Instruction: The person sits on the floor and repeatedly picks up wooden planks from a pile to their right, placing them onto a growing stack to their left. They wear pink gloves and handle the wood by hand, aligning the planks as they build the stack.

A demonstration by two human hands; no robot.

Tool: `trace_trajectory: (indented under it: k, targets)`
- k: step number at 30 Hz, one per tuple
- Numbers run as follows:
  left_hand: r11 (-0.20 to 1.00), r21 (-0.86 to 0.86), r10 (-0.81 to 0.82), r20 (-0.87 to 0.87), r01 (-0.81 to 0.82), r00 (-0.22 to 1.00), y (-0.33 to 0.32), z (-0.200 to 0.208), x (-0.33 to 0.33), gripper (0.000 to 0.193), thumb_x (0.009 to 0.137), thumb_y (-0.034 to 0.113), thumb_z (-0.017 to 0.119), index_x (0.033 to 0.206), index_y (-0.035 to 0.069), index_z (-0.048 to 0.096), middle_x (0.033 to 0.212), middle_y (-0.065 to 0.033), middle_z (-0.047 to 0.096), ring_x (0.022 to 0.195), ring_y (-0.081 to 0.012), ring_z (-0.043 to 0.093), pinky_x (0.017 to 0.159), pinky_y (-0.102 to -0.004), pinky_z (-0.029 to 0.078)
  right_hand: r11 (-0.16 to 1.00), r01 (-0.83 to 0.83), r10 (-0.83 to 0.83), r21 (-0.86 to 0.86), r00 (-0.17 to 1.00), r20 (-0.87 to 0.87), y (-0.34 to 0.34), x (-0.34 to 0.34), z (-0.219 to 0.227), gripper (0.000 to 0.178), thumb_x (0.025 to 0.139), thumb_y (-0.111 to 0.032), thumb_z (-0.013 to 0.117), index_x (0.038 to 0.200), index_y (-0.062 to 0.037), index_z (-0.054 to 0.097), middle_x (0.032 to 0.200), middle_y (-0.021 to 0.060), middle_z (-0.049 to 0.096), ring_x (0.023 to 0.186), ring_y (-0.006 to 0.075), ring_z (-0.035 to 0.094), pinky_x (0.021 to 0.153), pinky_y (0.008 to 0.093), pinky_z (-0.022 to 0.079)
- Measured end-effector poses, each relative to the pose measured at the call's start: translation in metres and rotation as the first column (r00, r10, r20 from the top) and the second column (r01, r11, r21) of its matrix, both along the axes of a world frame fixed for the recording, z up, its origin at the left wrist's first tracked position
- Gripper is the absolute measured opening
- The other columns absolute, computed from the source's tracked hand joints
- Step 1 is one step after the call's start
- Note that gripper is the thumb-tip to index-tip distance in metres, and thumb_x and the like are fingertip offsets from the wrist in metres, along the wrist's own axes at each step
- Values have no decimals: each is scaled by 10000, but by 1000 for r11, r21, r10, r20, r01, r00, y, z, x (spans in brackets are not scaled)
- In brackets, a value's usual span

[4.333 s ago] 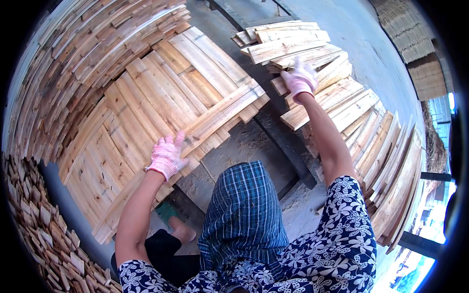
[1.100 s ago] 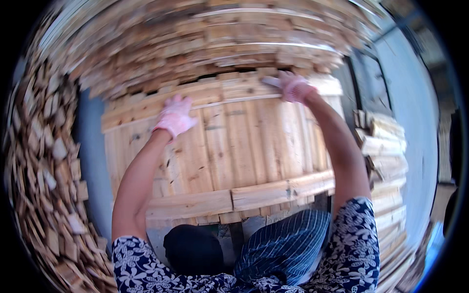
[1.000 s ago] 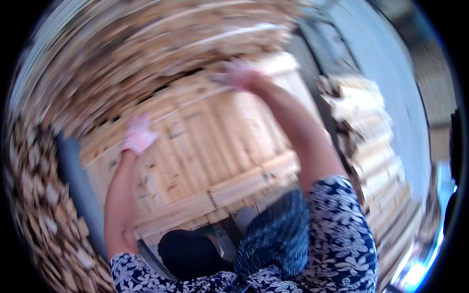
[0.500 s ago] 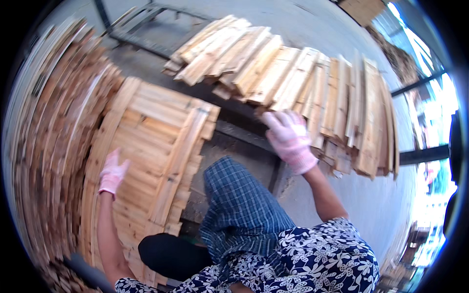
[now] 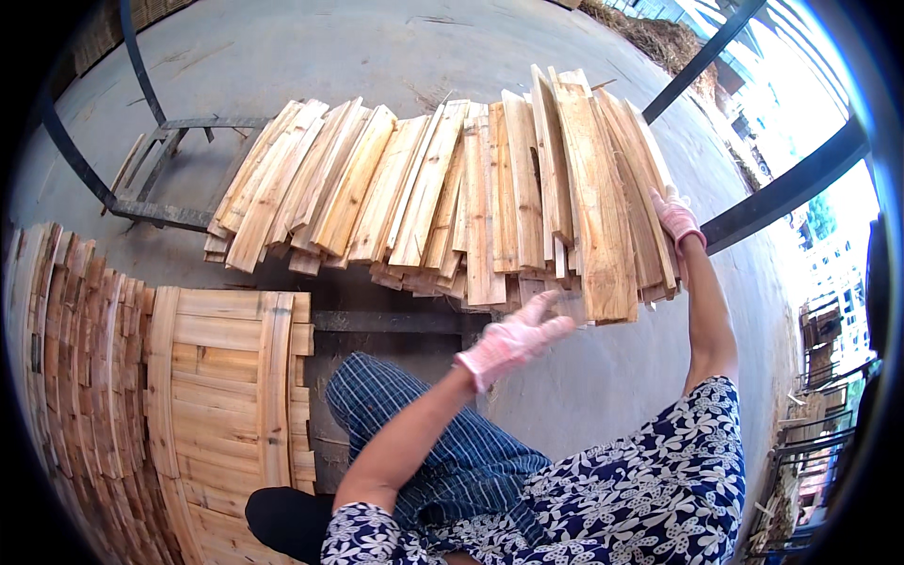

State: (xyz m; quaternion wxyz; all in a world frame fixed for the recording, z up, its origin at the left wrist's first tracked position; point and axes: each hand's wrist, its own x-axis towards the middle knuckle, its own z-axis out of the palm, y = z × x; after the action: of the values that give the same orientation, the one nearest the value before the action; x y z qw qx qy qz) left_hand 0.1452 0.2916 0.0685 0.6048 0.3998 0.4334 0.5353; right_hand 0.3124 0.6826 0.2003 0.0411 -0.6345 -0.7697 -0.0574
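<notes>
A row of wooden planks [image 5: 424, 193] lies side by side across a dark metal frame ahead of me. Pink-and-white gloves cover both hands. My right hand [image 5: 676, 218] rests against the outermost planks at the right end of the row, its fingers stretched along their edge. My left hand [image 5: 516, 344] reaches to the right, just short of the near end of a wide plank [image 5: 601, 217]. Its fingers are spread and slightly blurred, with nothing in them. At the left lies a slatted wooden panel [image 5: 221, 377] with crosspieces.
A tall stack of boards [image 5: 80, 377] stands at the far left beside the panel. Dark metal bars [image 5: 786, 193] rise at the right of the planks. An angular metal frame [image 5: 151, 202] stands at the back left on the concrete floor [image 5: 311, 56].
My left hand has left the panel and crossed right to the planks. My right hand has moved from the row's near edge to its right end. The view has turned rightward.
</notes>
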Motion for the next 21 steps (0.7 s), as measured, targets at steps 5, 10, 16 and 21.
trace_trajectory:
  k: [5, 10, 16, 21]
  targets:
    - [985, -166, 103, 336, -49, 936, 60, -11, 43, 1003, 962, 560, 657, 1629, 58, 102, 1541, -197, 429, 1288, -321, 571, 1035, -439, 522, 953, -154, 71, -262, 951, -300, -28, -10, 22, 960, 861, -606, 667, 1600, -96, 329, 1316, 225, 644, 1217, 328, 633, 1070, 419, 470]
    - [902, -327, 393, 355, -282, 848, 108, -16, 61, 960, 837, 495, 835, 1460, 32, 269, 1330, -188, 551, 1136, -261, 614, 863, -374, 569, 922, -269, 184, -277, 937, -297, -56, -24, 30, 975, 833, -545, 713, 1612, -116, 314, 1393, 244, 567, 1251, 331, 597, 1064, 411, 472]
    - [880, -231, 471, 320, -415, 822, 85, -6, 57, 1032, 843, 517, 806, 1492, -38, 226, 1354, -210, 538, 1235, -288, 569, 1002, -406, 499, 939, -342, 331, -41, 929, -168, -111, -35, -13, 869, 885, -554, 687, 1587, -153, 369, 1391, 278, 501, 1258, 421, 555, 1083, 466, 443]
    - [871, -378, 421, 240, -315, 875, 82, 11, 52, 1044, 777, 408, 837, 1518, 6, 221, 1276, -207, 580, 1133, -304, 624, 869, -426, 559, 959, -269, 246, -84, 945, -214, -110, -36, -12, 856, 890, -575, 674, 1587, -177, 376, 1406, 300, 479, 1281, 440, 530, 1088, 477, 426]
